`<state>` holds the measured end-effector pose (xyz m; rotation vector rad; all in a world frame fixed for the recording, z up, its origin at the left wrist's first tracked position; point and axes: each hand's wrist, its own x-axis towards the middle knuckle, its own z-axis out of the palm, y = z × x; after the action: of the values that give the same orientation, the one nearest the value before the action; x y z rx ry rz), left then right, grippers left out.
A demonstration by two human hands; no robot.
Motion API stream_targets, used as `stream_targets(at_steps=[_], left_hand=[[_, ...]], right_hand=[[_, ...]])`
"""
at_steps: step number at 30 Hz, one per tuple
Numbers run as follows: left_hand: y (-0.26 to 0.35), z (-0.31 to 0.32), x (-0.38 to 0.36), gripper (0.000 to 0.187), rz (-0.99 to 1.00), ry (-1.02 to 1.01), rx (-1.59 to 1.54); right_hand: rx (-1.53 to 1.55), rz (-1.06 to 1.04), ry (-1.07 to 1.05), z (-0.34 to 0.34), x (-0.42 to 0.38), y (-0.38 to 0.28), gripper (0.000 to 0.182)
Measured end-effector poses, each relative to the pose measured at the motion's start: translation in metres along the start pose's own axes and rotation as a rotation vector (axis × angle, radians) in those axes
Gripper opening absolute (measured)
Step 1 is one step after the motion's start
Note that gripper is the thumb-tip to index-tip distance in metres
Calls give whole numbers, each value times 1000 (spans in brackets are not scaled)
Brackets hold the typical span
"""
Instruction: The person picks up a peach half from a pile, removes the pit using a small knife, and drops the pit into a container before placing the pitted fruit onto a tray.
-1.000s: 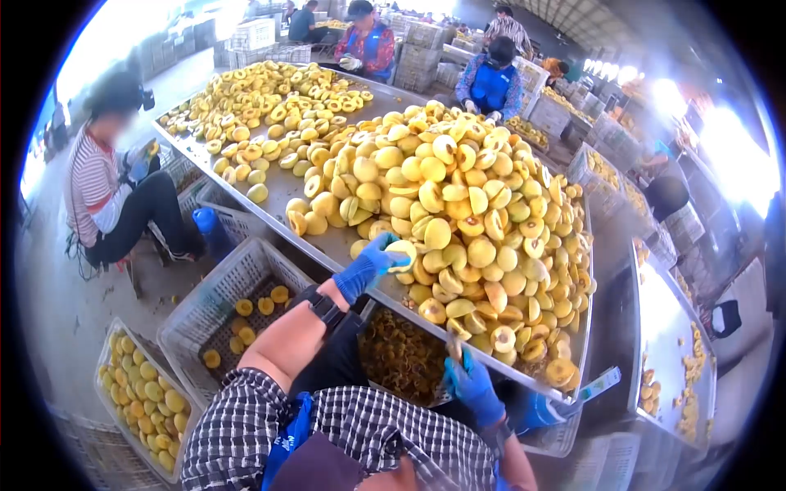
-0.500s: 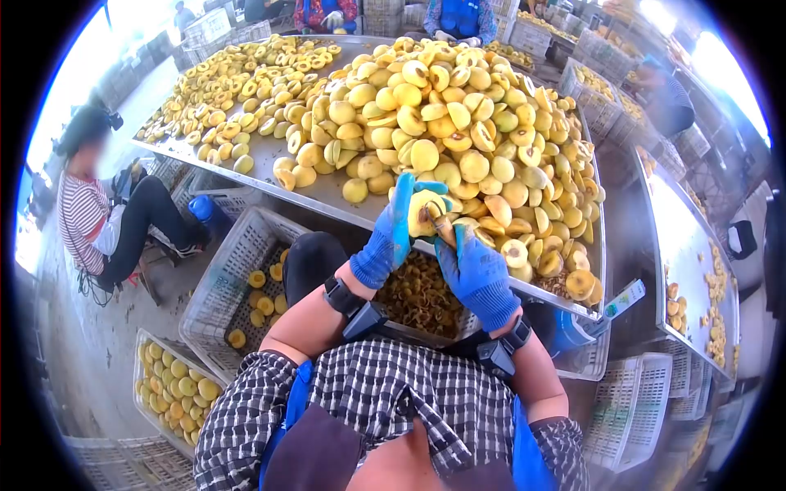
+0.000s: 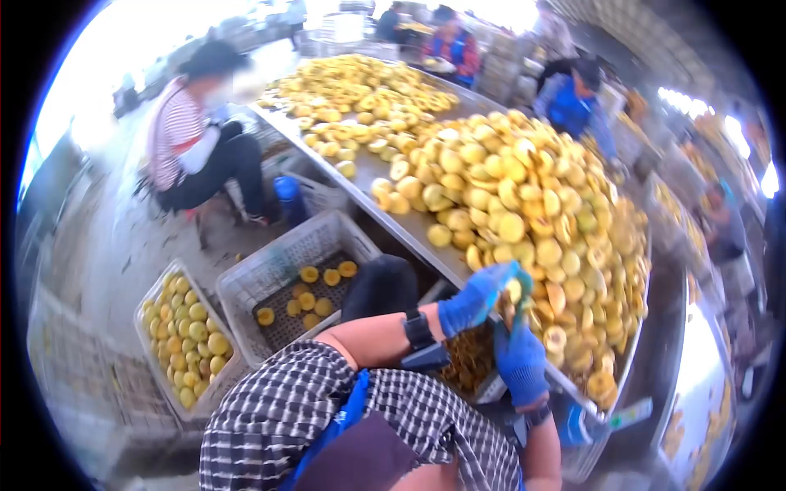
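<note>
My left hand (image 3: pixel 479 301), in a blue glove, is closed around a yellow halved fruit (image 3: pixel 513 290) at the near edge of the metal table (image 3: pixel 409 231). My right hand (image 3: pixel 521 360), also gloved in blue, is closed just below it, touching the fruit with a small tool whose shape is blurred. Beyond both hands rises a large heap of yellow fruit halves (image 3: pixel 512 227). Below them sits a container of brown scraps (image 3: pixel 467 360).
A grey crate (image 3: pixel 233 288) holds several fruit halves, and a fuller crate (image 3: pixel 168 393) stands left of it. A seated person in stripes (image 3: pixel 176 135) is at the left near a blue bottle (image 3: pixel 289 200). Other people sit beyond the table.
The view has swung to the left, so the table and heap appear shifted and slanted. Both hands appear further right and lower, still together at the fruit.
</note>
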<state>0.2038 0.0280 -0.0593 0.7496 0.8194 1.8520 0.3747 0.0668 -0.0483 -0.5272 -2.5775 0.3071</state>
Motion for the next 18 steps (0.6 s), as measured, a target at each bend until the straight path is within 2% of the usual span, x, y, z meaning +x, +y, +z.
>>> stream_targets(at_steps=[1, 2, 4, 5, 8, 9, 10, 11, 12, 13, 14, 16, 17, 18], left_hand=[[-6, -12, 7, 47, 76, -13, 97], [5, -14, 2, 45, -151, -68, 50], [10, -18, -1, 42, -240, -143, -67], [12, -18, -2, 43, -246, -120, -58], [19, -9, -7, 48, -289, -65, -33], [5, -16, -1, 52, -219, -71, -116], [-2, -11, 0, 51, -140, 43, -227], [-19, -18, 5, 50, -83, 43, -182], [-36, -24, 13, 50, -27, 43, -137], [-28, -7, 1, 48, -59, 140, -123], [-12, 2, -5, 44, -139, 134, -206], [-33, -25, 10, 40, -225, -6, -157], [-42, -31, 15, 39, -233, -9, -129], [-32, -26, 12, 39, -242, -8, -102]], right_hand=[[-10, -4, -75, -3, 1, 1, 50], [7, -33, -86, 0, -4, 5, 50], [31, -72, -104, 2, -10, 9, 51], [166, 37, -225, -1, -9, 7, 52], [45, -371, -5, 35, -24, 43, 45], [-54, -531, 83, 37, -23, 47, 43], [96, -271, -63, 28, -20, 41, 41], [245, -10, -204, 22, -18, 29, 40], [191, -107, -127, 29, -14, 36, 38], [129, -200, -42, 37, -11, 43, 37], [61, -286, 50, 44, -7, 50, 35], [196, 64, -173, 24, -6, 32, 34], [151, 32, -166, 36, -13, 48, 34], [58, -154, -48, 45, -15, 56, 32]])
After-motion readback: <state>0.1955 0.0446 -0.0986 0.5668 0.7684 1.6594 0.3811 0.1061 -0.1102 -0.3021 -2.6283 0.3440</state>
